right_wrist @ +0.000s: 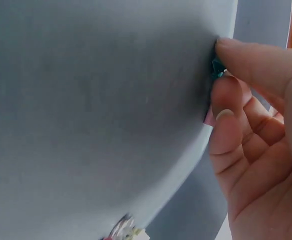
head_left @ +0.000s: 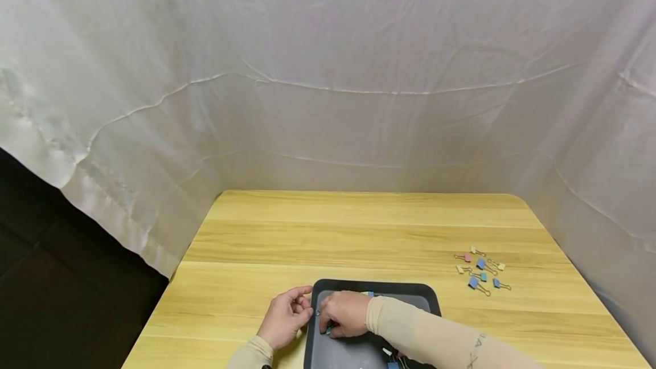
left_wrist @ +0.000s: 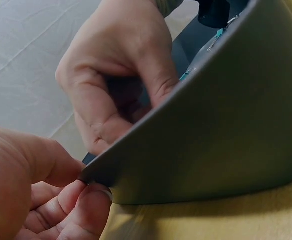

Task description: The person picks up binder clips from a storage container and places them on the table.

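A dark grey tray (head_left: pixel 376 286) lies at the table's near edge. My left hand (head_left: pixel 287 315) is at its left side; in the left wrist view the thumb and fingers pinch the tray's rim at a corner. Inside the tray, by the left wall, my right hand (head_left: pixel 345 313) pinches a teal binder clip (right_wrist: pixel 217 68) between thumb and fingers. A pink binder clip (right_wrist: pixel 209 118) shows just beside those fingertips, partly hidden by them. The right forearm covers part of the tray floor.
Several small binder clips, among them a blue one (head_left: pixel 480 264) and a pink one (head_left: pixel 467 257), lie scattered on the wooden table (head_left: pixel 307 226) to the right. More clips, one blue (head_left: pixel 393 365), sit in the tray under the forearm. Pale cloth (head_left: pixel 328 130) hangs around the table.
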`<state>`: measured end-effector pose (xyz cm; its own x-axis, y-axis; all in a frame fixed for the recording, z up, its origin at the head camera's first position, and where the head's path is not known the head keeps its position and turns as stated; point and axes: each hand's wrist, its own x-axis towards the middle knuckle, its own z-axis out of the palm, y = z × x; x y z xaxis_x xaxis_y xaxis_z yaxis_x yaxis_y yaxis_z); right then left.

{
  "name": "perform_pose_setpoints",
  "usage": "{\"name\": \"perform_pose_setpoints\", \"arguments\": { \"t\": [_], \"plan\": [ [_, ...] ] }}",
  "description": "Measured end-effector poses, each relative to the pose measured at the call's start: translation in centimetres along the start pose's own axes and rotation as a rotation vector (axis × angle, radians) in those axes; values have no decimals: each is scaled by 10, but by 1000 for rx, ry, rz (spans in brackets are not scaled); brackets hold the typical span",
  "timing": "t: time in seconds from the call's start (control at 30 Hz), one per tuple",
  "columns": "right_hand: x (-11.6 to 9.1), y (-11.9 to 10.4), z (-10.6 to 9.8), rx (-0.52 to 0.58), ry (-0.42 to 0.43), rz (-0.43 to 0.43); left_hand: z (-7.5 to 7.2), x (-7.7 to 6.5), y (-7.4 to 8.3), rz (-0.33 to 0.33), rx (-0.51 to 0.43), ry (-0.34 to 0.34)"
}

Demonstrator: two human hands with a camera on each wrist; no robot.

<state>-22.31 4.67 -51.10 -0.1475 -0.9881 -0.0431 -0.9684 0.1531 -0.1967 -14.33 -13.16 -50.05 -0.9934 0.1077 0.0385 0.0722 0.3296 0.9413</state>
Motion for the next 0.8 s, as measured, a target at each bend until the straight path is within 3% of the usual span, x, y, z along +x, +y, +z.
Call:
{"name": "perform_pose_setpoints", "arguments": {
  "t": [0.17,0.37,0.57,0.8],
  "plan": [
    [1,-10,0,8,-64,-43,0,0,0,1,0,0],
    [2,-16,0,-32,-86,-64,0,0,-1,8,6,3],
    [3,-17,1,-51,-57,-94,0,0,-1,5,8,2],
    [4,-14,0,30,-12,-95,0,-1,0,8,16,2]
  ]
}}
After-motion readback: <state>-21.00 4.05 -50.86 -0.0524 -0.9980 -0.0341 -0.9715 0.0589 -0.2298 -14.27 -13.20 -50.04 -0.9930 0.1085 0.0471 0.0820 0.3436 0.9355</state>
